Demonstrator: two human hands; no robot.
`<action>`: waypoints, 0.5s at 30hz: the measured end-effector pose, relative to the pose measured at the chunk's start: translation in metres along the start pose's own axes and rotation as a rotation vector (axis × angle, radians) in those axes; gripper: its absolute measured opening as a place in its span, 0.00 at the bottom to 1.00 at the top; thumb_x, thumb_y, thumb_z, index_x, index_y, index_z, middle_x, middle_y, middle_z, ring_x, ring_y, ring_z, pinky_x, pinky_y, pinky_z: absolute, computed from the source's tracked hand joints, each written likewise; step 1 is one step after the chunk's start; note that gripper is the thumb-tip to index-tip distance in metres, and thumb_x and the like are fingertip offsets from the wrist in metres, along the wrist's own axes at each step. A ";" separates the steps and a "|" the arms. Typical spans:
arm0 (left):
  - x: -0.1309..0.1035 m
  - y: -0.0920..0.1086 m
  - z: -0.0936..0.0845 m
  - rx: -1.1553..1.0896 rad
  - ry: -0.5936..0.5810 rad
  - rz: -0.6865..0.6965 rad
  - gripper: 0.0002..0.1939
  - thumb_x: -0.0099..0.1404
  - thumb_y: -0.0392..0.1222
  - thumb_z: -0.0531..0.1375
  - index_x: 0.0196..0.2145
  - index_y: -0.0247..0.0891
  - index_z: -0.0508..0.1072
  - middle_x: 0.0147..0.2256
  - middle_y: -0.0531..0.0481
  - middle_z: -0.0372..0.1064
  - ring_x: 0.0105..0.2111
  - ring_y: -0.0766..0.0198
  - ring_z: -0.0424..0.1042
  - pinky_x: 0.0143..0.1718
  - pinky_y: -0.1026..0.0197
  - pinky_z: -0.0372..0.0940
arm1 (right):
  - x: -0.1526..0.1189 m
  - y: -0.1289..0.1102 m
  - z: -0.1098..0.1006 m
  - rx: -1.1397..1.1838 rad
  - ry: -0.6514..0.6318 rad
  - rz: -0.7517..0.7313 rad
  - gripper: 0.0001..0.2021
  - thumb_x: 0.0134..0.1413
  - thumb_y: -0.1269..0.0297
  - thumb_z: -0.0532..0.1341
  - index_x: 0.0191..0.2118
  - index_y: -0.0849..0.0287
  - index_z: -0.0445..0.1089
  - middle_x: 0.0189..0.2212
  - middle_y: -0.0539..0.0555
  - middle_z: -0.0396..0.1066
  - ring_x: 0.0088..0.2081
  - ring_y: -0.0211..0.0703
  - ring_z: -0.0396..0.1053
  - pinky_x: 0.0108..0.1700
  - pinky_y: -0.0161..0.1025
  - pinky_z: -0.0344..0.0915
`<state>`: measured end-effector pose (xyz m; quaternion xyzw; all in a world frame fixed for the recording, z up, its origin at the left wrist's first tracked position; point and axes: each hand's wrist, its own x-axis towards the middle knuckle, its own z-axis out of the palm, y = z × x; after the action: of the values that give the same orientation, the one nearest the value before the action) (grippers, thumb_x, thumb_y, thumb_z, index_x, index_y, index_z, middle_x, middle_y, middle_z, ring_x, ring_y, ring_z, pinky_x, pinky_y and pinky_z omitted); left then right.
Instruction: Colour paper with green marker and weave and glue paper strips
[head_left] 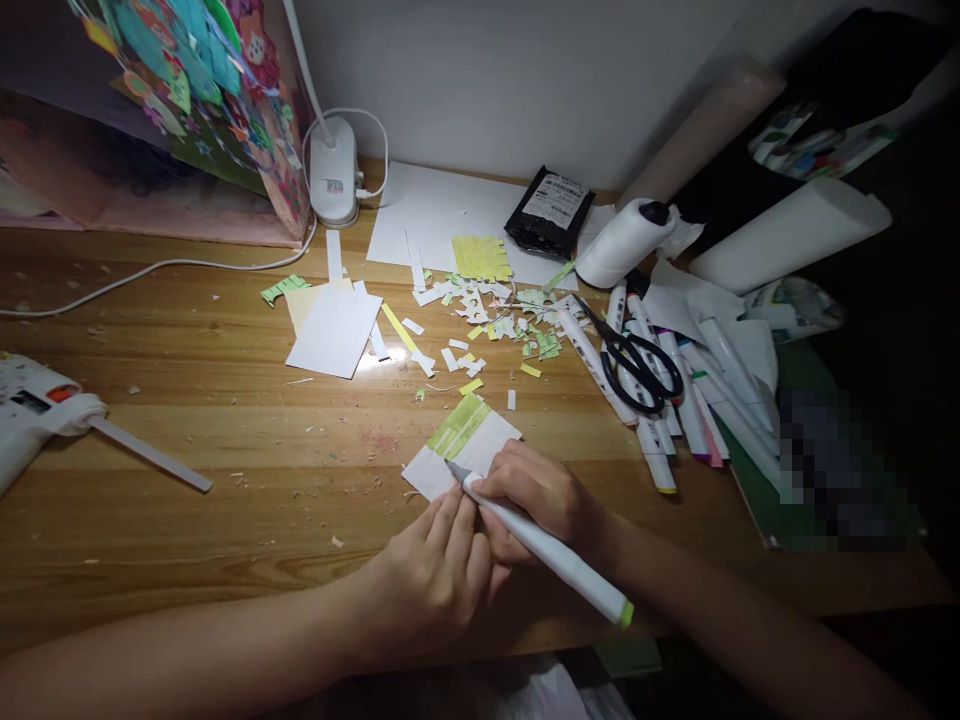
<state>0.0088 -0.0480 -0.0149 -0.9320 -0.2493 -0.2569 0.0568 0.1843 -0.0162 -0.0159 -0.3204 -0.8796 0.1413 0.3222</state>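
A small white piece of paper (474, 446) lies tilted on the table, its far end coloured in yellow-green stripes. Pressed together, the fingers of my left hand (431, 570) grip the paper's near edge. My right hand (547, 495) is wrapped round a white marker (559, 555) with a green end. The marker's grey tip is at the paper, beside the lowest green stripe; I cannot tell whether it touches. Behind the paper are scattered green, yellow and white paper scraps (480, 300), and a yellow square with a fringed edge (481, 258).
Black-handled scissors (641, 370) lie on several markers (660, 440) to the right. White paper squares (335, 328) rest left of the scraps. A glue gun (45, 410) points inward at far left. At the back are a lamp base (334, 175), a black packet (547, 215) and paper rolls (787, 235).
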 end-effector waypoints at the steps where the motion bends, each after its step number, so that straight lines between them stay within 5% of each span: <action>1: 0.000 0.000 0.000 0.001 -0.001 0.001 0.14 0.67 0.38 0.49 0.36 0.23 0.70 0.36 0.32 0.74 0.39 0.50 0.75 0.41 0.55 0.69 | 0.000 0.000 0.000 0.000 0.005 0.000 0.10 0.46 0.78 0.56 0.33 0.58 0.58 0.21 0.49 0.60 0.25 0.38 0.55 0.27 0.36 0.58; 15: 0.000 -0.001 -0.001 0.016 -0.011 0.017 0.13 0.67 0.38 0.49 0.33 0.27 0.69 0.35 0.34 0.75 0.39 0.52 0.75 0.41 0.55 0.70 | 0.001 -0.003 -0.006 0.041 0.019 0.034 0.10 0.43 0.79 0.55 0.30 0.57 0.58 0.19 0.48 0.58 0.23 0.38 0.52 0.25 0.36 0.55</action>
<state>0.0078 -0.0475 -0.0143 -0.9351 -0.2435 -0.2492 0.0650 0.1857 -0.0176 -0.0095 -0.3297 -0.8679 0.1619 0.3345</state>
